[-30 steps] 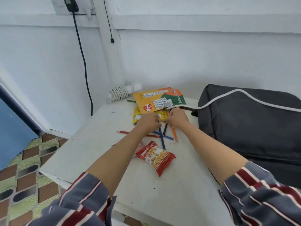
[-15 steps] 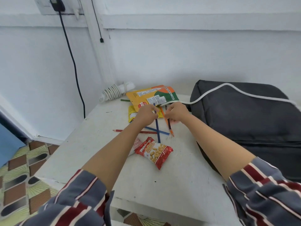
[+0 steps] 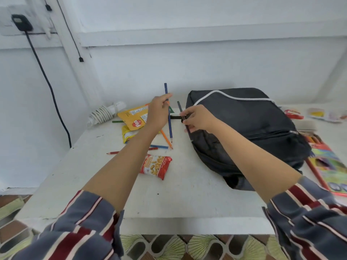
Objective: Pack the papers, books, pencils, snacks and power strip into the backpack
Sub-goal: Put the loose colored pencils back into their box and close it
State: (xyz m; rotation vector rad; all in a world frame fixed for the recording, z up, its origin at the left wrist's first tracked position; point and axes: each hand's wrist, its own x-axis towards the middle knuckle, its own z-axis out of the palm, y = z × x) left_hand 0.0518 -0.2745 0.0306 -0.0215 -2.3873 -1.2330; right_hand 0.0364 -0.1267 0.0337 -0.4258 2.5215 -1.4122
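Blue pencil (image 3: pixel 170 130) pinched in left grip (image 3: pixel 158 115) (upright); right grip (image 3: pixel 197 119) pinches dark pencil (image 3: pixel 179 106) at backpack (image 3: pixel 244 124) edge.

The pencil box (image 3: pixel 330 166) runs off the right edge; the wall charger (image 3: pixel 20 22) is blurred.

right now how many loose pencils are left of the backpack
6: blue pencil in the left hand, dark pencil in the right hand; orange pencil, second blue pencil and red pencil on the table; green pencil by the orange packet. Others may be hidden.
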